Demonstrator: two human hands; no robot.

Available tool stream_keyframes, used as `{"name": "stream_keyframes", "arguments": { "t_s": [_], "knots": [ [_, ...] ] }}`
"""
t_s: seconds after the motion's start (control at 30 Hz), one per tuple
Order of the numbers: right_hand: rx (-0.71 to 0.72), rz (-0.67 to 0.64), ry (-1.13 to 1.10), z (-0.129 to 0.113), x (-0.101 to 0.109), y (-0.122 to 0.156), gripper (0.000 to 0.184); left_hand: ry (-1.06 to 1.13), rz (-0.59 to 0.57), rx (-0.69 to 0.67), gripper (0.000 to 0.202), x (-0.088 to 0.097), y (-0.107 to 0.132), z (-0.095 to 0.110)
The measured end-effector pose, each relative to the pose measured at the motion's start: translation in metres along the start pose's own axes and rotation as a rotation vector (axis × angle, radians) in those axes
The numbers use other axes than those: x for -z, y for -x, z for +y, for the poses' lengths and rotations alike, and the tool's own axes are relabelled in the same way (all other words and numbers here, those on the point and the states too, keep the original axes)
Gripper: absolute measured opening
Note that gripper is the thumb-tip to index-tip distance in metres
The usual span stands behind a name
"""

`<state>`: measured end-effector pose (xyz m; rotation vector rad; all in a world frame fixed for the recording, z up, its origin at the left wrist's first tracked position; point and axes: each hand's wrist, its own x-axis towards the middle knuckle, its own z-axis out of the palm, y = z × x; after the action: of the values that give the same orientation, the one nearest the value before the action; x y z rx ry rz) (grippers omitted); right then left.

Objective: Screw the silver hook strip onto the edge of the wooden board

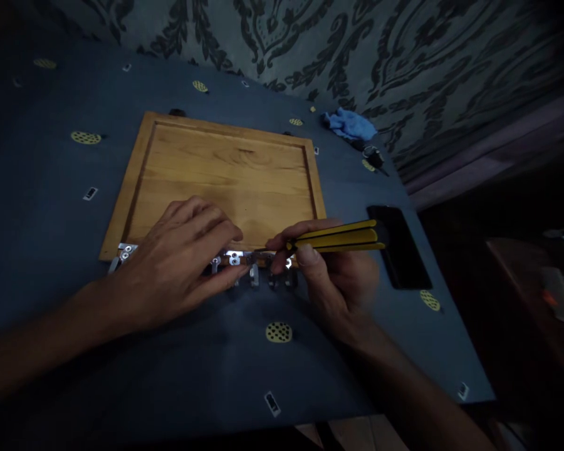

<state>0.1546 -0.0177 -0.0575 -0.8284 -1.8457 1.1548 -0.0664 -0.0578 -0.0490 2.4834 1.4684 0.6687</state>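
Note:
A wooden framed board (pixel 230 172) lies on the table, a row of small metal hooks (pixel 254 275) along its near edge. Some of their plates show screw heads. My left hand (pixel 183 257) rests over that edge, fingers bent across the wood and thumb stretched along the hooks. It covers part of the row, and I see nothing gripped in it. My right hand (pixel 333 275) is closed around a screwdriver (pixel 336 238) with a yellow and black handle. The thin shaft points left, its tip at the hooks close to my left thumb.
Right of the board lies a black phone (pixel 399 247). Farther back are a crumpled blue cloth (pixel 350 124) and a small dark object with a ring (pixel 375 156). A patterned wall (pixel 301 44) rises behind the dark blue tablecloth (pixel 192 376). The table's right edge drops off beyond the phone.

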Motion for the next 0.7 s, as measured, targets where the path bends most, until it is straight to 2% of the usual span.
{"name": "stream_keyframes", "arguments": {
  "t_s": [0.13,0.33,0.47,0.57,0.7],
  "knots": [
    [-0.015,-0.02,-0.012,0.0,-0.001,0.001,0.017,0.031,0.038,0.009,0.017,-0.001,0.001,-0.003],
    [0.024,-0.01,-0.03,0.0,-0.001,0.001,0.011,0.03,0.082,-0.01,0.016,-0.001,0.001,-0.008],
    [0.024,-0.027,-0.035,0.0,-0.001,0.002,0.012,0.029,0.073,-0.002,0.016,0.0,0.0,-0.009],
    [0.036,-0.027,-0.014,0.001,-0.001,0.002,0.012,0.047,0.092,-0.008,0.015,0.004,-0.004,-0.004],
    [0.049,-0.035,0.053,0.0,0.001,-0.003,0.013,0.169,0.167,-0.043,0.018,0.018,-0.018,0.013]
  ]
}}
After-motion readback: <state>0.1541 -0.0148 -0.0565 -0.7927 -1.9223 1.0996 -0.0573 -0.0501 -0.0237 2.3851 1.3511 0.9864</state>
